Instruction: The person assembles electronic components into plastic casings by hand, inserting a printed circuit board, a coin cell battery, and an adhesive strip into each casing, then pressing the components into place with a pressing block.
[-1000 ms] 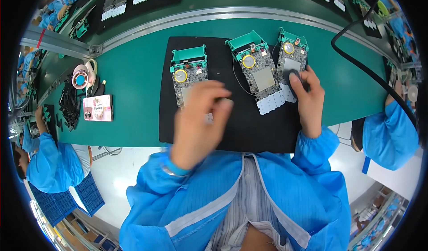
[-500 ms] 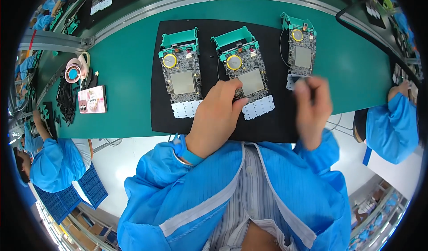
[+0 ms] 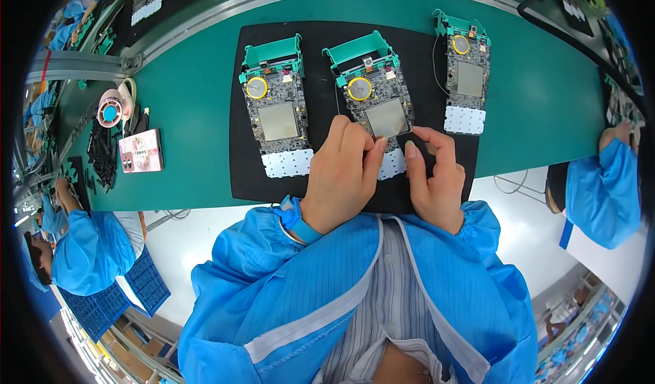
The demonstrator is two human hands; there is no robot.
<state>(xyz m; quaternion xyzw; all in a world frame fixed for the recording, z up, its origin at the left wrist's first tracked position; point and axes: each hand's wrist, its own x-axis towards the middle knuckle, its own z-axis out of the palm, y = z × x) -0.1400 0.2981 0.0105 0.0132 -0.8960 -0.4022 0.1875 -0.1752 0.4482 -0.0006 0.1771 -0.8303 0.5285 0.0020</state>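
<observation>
The middle circuit board [image 3: 359,89] lies on a black mat, with a green plastic frame [image 3: 361,48] at its far end, a round yellow-rimmed coin cell and a silver metal shield [image 3: 387,119]. A thin wire [image 3: 337,101] runs down its left side toward my fingers. My left hand [image 3: 341,172] is closed at the shield's lower left corner, seemingly pinching that wire. My right hand [image 3: 440,182] bends thumb and index finger close together at the lower right corner; what they hold is too small to make out. Both hands partly cover the white perforated lower end [image 3: 391,165].
Similar boards lie left [image 3: 280,121] and right [image 3: 469,77] of the middle one. Farther left on the green table [image 3: 198,131] are a small fan [image 3: 110,113], a pink case [image 3: 141,152] and black cables [image 3: 102,152]. Co-workers in blue [image 3: 92,251] sit at both sides.
My right hand has come left from the right-hand board to the middle board's shield. My left hand has shifted slightly right, its fingertips still at the shield.
</observation>
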